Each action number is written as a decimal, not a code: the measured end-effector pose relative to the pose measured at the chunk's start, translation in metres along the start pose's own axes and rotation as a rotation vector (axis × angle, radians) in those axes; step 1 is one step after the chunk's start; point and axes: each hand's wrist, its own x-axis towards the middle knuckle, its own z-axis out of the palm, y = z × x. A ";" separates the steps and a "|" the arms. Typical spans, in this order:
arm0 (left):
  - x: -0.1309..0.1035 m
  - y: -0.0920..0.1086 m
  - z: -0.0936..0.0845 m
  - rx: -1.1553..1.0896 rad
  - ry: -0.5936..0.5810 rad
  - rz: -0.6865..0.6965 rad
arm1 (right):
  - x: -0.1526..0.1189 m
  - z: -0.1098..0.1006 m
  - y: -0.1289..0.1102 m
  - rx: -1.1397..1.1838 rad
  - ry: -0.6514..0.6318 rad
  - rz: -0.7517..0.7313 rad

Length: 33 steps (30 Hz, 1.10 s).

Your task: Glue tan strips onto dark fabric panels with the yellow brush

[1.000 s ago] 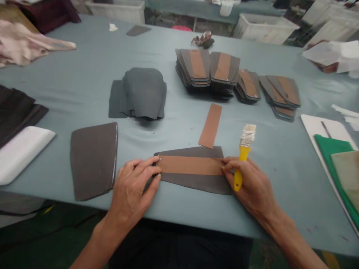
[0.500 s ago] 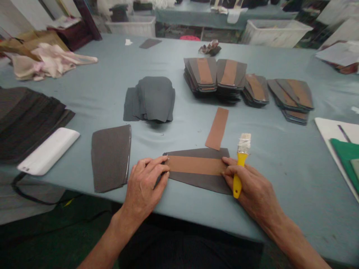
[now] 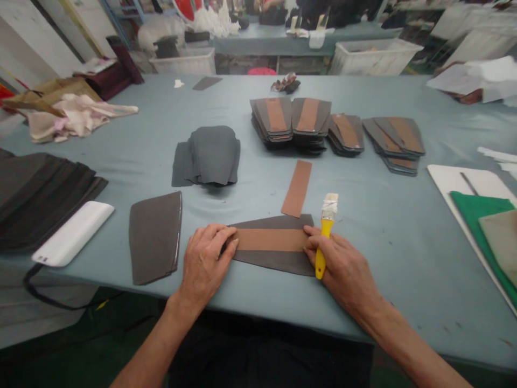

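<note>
A brown strip (image 3: pixel 270 240) lies lengthwise across a dark grey tapered piece (image 3: pixel 274 261) near the table's front edge. My left hand (image 3: pixel 207 258) pinches the left end of strip and piece between thumb and fingers. At the other end, my right hand (image 3: pixel 339 258) has its fingertips on the strip and holds a yellow-handled brush (image 3: pixel 325 234), bristles pointing away from me. A loose brown strip (image 3: pixel 297 188) lies just beyond the grey piece. To the left sits a stack of dark grey pieces (image 3: pixel 155 237).
Farther back are a blue-grey stack (image 3: pixel 214 155) and stacks with brown strips (image 3: pixel 309 116). On the left lie a white device (image 3: pixel 72 233) and dark sheets (image 3: pixel 36 199). A white board (image 3: pixel 440 180) with green cloth (image 3: pixel 476 215) lies right.
The view has shifted, so the table's contents appear farther left and mostly lower. Both hands keep their places at the strip's ends, and the brush stays in my right hand.
</note>
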 end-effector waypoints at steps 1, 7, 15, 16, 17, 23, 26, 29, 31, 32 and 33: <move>0.001 -0.001 0.001 0.007 -0.005 0.002 | 0.000 0.000 0.000 0.012 0.001 0.011; -0.001 -0.004 0.001 0.038 0.002 0.013 | -0.001 -0.001 0.000 0.077 0.006 0.044; 0.008 -0.006 -0.002 0.038 -0.030 0.082 | -0.003 0.002 0.005 0.122 -0.006 0.045; 0.010 -0.006 -0.002 0.033 -0.034 0.086 | -0.003 0.003 0.006 0.115 0.001 0.043; 0.011 -0.006 -0.002 0.029 -0.034 0.087 | -0.003 0.004 0.007 0.102 0.010 0.043; -0.003 0.001 -0.009 0.022 -0.014 0.072 | -0.004 -0.001 0.006 0.165 -0.019 0.027; -0.033 0.017 -0.019 0.046 -0.006 0.040 | -0.005 -0.008 0.006 0.213 -0.064 -0.088; -0.074 0.035 -0.030 0.065 0.027 -0.015 | -0.007 -0.013 0.006 0.250 -0.117 -0.196; -0.099 0.042 -0.036 0.043 0.076 -0.084 | -0.008 -0.014 0.006 0.276 -0.134 -0.222; -0.110 0.043 -0.039 0.019 0.100 -0.151 | -0.008 -0.014 0.006 0.287 -0.141 -0.225; -0.119 0.042 -0.042 -0.014 0.115 -0.250 | -0.009 -0.014 0.007 0.295 -0.143 -0.227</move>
